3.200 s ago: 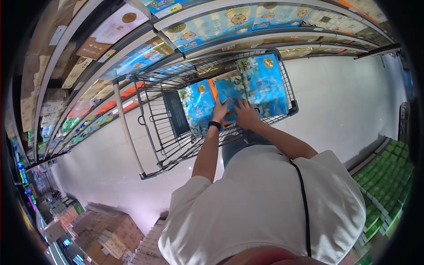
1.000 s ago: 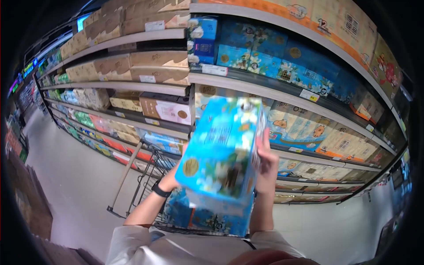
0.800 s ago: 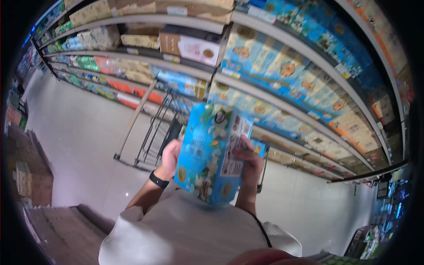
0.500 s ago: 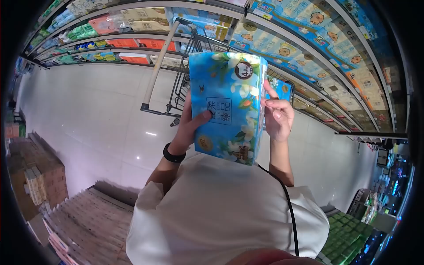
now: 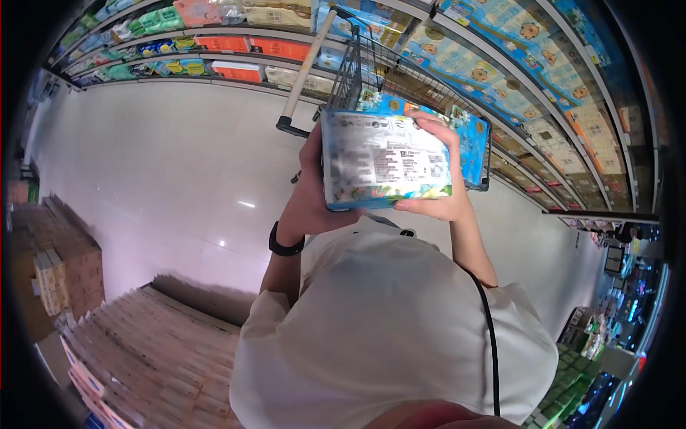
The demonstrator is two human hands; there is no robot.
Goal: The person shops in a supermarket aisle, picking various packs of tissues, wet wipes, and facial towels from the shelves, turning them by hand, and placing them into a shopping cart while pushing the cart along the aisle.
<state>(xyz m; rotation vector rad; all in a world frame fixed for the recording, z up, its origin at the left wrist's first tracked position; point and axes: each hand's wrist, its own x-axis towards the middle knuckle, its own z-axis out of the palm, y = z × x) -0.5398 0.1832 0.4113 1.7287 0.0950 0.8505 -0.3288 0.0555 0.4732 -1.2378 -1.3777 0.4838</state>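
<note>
In front of my chest I hold a blue, flower-printed tissue pack (image 5: 386,161), its pale side with small print facing up toward me. My left hand (image 5: 304,193), with a black band on the wrist, grips its left end. My right hand (image 5: 449,200) clasps the right end, fingers over the far edge and thumb at the near edge. Just beyond the pack stands a wire shopping cart (image 5: 350,75). Similar blue packs (image 5: 471,146) lie in it, partly hidden by the one I hold.
Shelves of packaged paper goods (image 5: 493,86) curve along the far side and right. Stacked cartons (image 5: 143,365) stand behind me on the left, with brown boxes (image 5: 75,264) farther left. Green packs (image 5: 568,379) are stacked at the lower right. Pale tiled floor (image 5: 171,157) stretches left.
The tissue pack has been turned from its blue front to its printed pale side. My right hand has moved from beside it to a grip on its right end. The cart appears farther right.
</note>
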